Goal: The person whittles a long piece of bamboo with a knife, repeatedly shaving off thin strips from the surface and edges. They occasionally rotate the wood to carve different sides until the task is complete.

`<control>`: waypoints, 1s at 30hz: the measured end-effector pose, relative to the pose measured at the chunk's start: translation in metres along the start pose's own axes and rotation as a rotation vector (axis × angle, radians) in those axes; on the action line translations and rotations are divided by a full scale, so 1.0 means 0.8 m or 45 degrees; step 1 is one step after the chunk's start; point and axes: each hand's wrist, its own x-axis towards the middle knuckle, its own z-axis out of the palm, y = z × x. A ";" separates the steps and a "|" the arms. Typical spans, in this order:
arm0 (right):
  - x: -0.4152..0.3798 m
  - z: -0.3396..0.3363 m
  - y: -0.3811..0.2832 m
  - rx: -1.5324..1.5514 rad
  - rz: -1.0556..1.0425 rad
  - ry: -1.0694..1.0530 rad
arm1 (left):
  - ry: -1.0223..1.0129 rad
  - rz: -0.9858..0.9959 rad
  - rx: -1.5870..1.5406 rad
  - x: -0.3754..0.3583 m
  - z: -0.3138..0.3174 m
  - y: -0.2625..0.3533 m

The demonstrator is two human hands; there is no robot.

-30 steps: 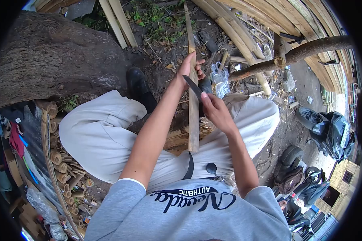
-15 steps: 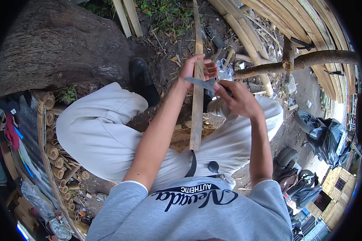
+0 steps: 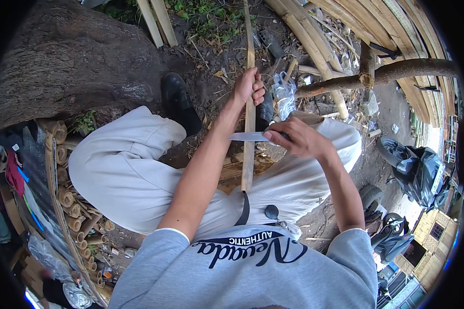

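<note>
A long bamboo strip (image 3: 248,149) runs from my lap up and away between my legs, its near end close to my waist. Partway along it, my left hand (image 3: 249,86) is closed with its fingers wrapped round the strip. My right hand (image 3: 297,136) grips a knife by its handle, which the fingers mostly hide. The knife's pale blade (image 3: 246,136) points left and lies across the strip, nearer to me than my left hand.
A thick tree trunk (image 3: 77,67) fills the upper left. Bamboo poles (image 3: 319,51) and a branch (image 3: 397,74) stand at the right, near stacked bamboo slats (image 3: 392,26). Cut bamboo (image 3: 67,198) is piled at the left. A motorbike (image 3: 417,175) is parked at the right.
My left hand has gone from loosely spread fingers to closed round the bamboo strip. My right hand has brought the knife nearer to me along the strip, its blade now more level.
</note>
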 end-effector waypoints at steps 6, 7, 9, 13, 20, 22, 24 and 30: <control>-0.004 -0.003 -0.015 0.058 0.010 0.090 | 0.065 -0.036 -0.037 0.004 0.011 0.004; -0.003 0.003 -0.015 0.078 0.010 0.211 | 0.062 -0.038 -0.047 0.003 0.012 0.006; -0.003 0.011 -0.012 0.099 0.002 0.334 | 0.049 -0.016 -0.022 -0.001 0.011 0.007; -0.013 0.007 -0.024 0.072 -0.188 -0.065 | 0.114 -0.034 0.027 -0.003 0.012 0.005; -0.003 0.021 -0.015 0.053 -0.030 0.288 | 0.092 -0.038 0.034 -0.004 0.013 0.011; -0.020 0.029 -0.031 0.123 -0.105 0.125 | 0.082 -0.047 0.044 -0.004 0.006 0.013; -0.026 0.029 -0.033 0.185 -0.168 -0.036 | 0.067 -0.083 -0.019 0.000 0.005 0.011; -0.004 0.039 -0.013 0.174 -0.087 0.381 | 0.048 -0.069 -0.033 -0.008 0.014 0.020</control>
